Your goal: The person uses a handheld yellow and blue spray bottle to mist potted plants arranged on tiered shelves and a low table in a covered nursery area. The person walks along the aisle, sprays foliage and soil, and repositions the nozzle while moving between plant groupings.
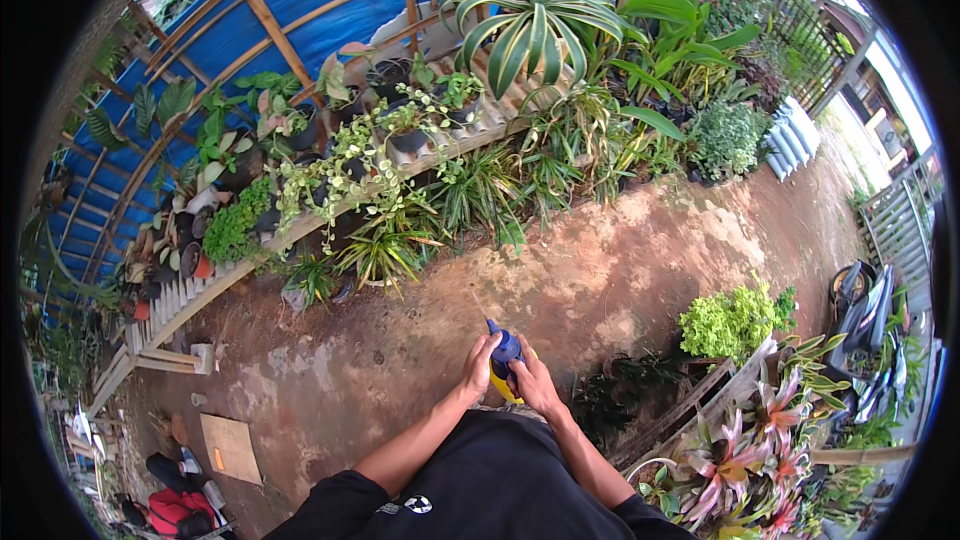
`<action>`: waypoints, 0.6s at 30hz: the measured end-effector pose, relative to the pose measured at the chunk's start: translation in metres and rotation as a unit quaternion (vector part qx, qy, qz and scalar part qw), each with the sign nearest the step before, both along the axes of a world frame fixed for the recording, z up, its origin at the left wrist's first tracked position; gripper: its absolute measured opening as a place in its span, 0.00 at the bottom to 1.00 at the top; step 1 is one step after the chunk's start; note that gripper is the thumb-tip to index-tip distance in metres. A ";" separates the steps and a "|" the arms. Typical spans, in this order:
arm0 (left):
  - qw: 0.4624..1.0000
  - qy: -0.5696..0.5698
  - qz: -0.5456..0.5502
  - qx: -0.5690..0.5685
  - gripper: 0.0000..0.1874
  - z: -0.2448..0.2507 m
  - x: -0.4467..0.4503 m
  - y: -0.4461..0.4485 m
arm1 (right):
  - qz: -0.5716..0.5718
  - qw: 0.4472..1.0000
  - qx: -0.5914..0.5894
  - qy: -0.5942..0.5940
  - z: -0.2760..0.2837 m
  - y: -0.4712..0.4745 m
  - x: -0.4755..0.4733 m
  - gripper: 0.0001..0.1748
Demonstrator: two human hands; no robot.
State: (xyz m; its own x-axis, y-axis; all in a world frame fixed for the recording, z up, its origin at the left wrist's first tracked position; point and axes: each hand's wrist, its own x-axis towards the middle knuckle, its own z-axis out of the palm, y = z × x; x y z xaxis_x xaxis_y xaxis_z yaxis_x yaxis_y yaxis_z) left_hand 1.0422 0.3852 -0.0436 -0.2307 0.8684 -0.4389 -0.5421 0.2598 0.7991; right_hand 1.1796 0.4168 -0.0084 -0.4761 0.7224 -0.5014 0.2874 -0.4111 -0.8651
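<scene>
A hand sprayer bottle [508, 347] with a blue top and a yellow body is held close in front of my waist. My left hand [479, 362] wraps the near left side of its blue head. On the other side my right hand [535, 381] grips it, fingers around the blue part. The nozzle points ahead and a little left, and a thin streak of what looks like liquid leaves its tip. Most of the yellow body is hidden behind my hands. Bare brown ground lies under and beyond the bottle.
A raised bench [420, 163] with potted plants crosses ahead, strappy-leaved plants [480, 191] below it. To the right are a bright green shrub [727, 321], pink bromeliads [724, 457] and a motorcycle [862, 322]. A flat board [230, 447] and a red bag [178, 511] lie at lower left.
</scene>
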 end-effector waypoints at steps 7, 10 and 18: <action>0.997 -0.022 0.070 -0.015 0.18 -0.034 -0.015 -0.022 | 0.097 0.995 -0.005 -0.020 0.012 0.005 -0.010 0.38; 0.996 -0.002 0.088 -0.031 0.18 -0.037 -0.016 -0.029 | 0.135 0.990 0.010 -0.030 0.012 0.008 -0.011 0.37; 1.000 -0.004 0.022 -0.010 0.21 0.000 0.007 -0.013 | 0.043 0.998 -0.033 0.017 0.001 -0.001 0.004 0.39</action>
